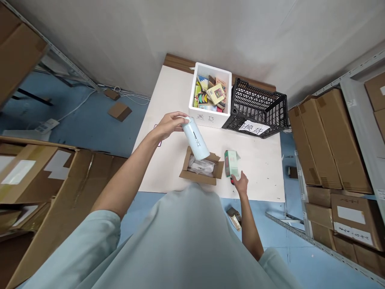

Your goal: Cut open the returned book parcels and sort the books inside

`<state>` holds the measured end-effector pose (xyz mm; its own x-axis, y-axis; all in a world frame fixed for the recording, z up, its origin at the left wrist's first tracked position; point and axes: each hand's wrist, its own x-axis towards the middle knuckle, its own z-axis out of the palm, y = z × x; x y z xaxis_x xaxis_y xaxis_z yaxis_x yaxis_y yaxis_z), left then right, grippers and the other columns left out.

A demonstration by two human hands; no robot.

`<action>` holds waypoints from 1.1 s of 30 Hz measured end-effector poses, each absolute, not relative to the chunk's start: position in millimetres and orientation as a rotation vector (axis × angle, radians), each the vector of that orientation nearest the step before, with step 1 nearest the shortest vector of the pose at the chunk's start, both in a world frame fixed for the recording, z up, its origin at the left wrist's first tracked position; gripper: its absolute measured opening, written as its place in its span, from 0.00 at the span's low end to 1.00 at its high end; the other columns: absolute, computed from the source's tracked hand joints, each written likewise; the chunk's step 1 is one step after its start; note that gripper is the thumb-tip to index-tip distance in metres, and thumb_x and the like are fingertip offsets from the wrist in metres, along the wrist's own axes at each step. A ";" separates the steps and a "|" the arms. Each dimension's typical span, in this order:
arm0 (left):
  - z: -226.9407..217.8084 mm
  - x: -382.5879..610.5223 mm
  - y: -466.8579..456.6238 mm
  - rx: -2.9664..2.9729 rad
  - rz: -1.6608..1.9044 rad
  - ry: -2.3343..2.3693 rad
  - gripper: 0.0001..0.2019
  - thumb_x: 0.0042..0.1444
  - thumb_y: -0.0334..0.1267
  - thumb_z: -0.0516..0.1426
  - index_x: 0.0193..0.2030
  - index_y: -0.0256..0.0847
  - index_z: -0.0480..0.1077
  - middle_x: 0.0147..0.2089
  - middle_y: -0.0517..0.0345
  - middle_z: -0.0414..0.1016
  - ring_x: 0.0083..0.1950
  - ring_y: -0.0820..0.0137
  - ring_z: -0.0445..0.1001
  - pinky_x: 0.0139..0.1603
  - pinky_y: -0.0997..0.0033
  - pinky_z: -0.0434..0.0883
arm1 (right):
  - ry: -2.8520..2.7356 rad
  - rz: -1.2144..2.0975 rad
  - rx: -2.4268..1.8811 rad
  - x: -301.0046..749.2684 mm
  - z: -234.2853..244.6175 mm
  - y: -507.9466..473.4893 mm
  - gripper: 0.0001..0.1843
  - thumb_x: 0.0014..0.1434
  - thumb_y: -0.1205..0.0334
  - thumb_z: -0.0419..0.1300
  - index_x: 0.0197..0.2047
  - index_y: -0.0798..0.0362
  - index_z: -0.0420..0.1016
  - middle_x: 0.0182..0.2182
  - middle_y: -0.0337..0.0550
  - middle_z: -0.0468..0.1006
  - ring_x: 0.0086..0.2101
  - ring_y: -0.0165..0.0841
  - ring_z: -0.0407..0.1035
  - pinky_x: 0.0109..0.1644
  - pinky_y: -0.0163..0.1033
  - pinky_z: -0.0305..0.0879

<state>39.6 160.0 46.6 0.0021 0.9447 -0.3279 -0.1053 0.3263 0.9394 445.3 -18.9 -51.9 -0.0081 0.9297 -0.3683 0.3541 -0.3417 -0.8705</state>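
My left hand (169, 123) grips the top end of a pale blue cylindrical bottle (197, 139), which tilts with its lower end just above an open small cardboard box (201, 169) holding plastic-wrapped contents. My right hand (241, 183) rests near the table's front edge, fingers curled against a red object (232, 180) that is mostly hidden. A small green and white box (231, 163) stands just above that hand, beside the cardboard box.
On the white table (261, 160), a white foam bin (210, 96) full of small colourful boxes stands at the back, a labelled black plastic crate (257, 109) to its right. Stacked cartons fill shelves right (325, 144) and left (45, 176). A tape dispenser (234, 217) lies on the blue floor.
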 end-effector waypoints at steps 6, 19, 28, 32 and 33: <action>61.0 57.8 156.1 0.975 0.983 1.248 0.25 0.38 0.45 0.78 0.44 0.40 0.82 0.48 0.47 0.86 0.52 0.52 0.85 0.59 0.41 0.86 | -1.323 1.136 -1.725 387.1 -17.7 -10.0 0.55 0.68 0.30 0.66 0.87 0.51 0.59 0.76 0.64 0.72 0.73 0.54 0.70 0.74 0.61 0.74; 68.5 69.2 136.4 1.120 1.022 1.294 0.27 0.48 0.59 0.77 0.47 0.42 0.85 0.54 0.46 0.87 0.59 0.51 0.83 0.58 0.50 0.84 | -1.211 1.301 -1.512 298.1 7.8 -11.8 0.57 0.62 0.37 0.76 0.85 0.46 0.61 0.80 0.54 0.66 0.79 0.56 0.58 0.86 0.62 0.60; 62.1 54.2 125.1 1.075 1.015 0.997 0.37 0.53 0.73 0.74 0.54 0.42 0.89 0.67 0.37 0.85 0.69 0.45 0.80 0.67 0.51 0.77 | -0.660 1.965 -1.097 302.4 5.4 -22.6 0.50 0.55 0.23 0.76 0.68 0.48 0.77 0.59 0.56 0.88 0.61 0.57 0.83 0.66 0.61 0.85; 59.5 49.4 122.1 1.087 0.968 0.883 0.34 0.51 0.65 0.79 0.57 0.44 0.90 0.66 0.38 0.85 0.70 0.45 0.79 0.72 0.47 0.74 | -0.478 2.111 -0.988 303.6 9.0 -29.8 0.43 0.60 0.25 0.73 0.64 0.49 0.80 0.57 0.58 0.89 0.59 0.52 0.84 0.50 0.47 0.89; 59.0 49.5 121.4 1.083 0.958 0.876 0.34 0.50 0.62 0.80 0.58 0.44 0.89 0.65 0.39 0.86 0.70 0.45 0.79 0.72 0.46 0.74 | -0.421 2.126 -0.967 303.3 9.8 -30.7 0.41 0.62 0.27 0.72 0.63 0.50 0.80 0.57 0.58 0.90 0.58 0.50 0.84 0.46 0.43 0.89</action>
